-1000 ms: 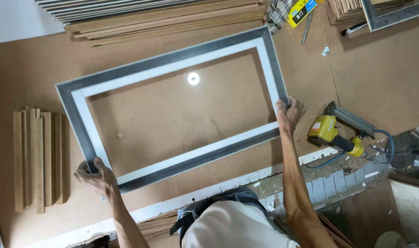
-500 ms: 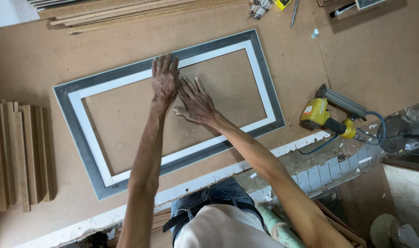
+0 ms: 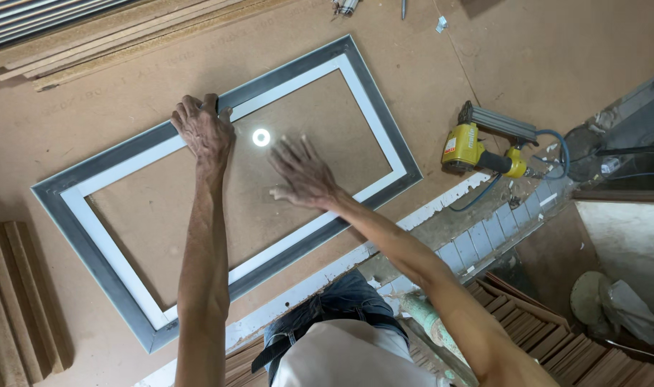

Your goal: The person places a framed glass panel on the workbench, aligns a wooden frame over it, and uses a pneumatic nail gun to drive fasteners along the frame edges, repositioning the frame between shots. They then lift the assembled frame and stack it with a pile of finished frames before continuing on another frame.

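Fingers of my left hand hook over the frame rail, my right hand hovers spread, so I judge a one-sided pull could skew it across the desk.

A broad brown fibreboard worktop fills the view, a small bright ring of light reflected on it. Timber strips lie stacked along its far edge, grooved boards at left, tiled floor below right
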